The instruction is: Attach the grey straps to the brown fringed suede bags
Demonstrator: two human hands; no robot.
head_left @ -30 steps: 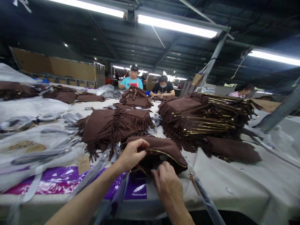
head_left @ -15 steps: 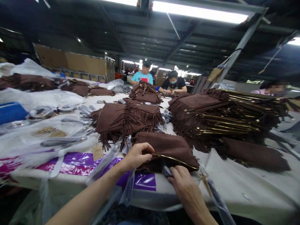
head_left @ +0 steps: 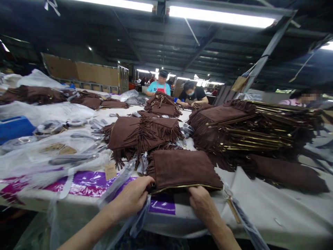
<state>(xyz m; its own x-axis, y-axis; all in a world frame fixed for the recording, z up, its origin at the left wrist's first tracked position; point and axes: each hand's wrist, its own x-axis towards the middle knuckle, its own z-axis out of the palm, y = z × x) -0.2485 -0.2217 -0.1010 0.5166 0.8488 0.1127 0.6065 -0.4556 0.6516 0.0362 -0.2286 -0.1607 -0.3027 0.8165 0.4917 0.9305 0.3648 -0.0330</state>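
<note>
A flat brown suede pouch [head_left: 183,168] with a gold zipper along its near edge lies at the table's front edge. My left hand [head_left: 131,199] pinches the pouch's near left corner, fingers closed at the zipper end. My right hand [head_left: 201,205] grips the zipper edge further right, fingers curled under it. A clear plastic bag strip [head_left: 118,182] hangs beside my left hand.
A tall stack of fringed brown bags [head_left: 241,126] stands to the right, a smaller heap [head_left: 140,135] behind the pouch. Clear bags and straps [head_left: 52,146] cover the left of the white table [head_left: 273,205]. A blue bin [head_left: 14,126] sits far left. Other people work at the far end.
The pouch's opening, held apart before, now lies shut and flat. My left hand slid from the top flap to the near left corner; my right hand came out to the zipper edge.
</note>
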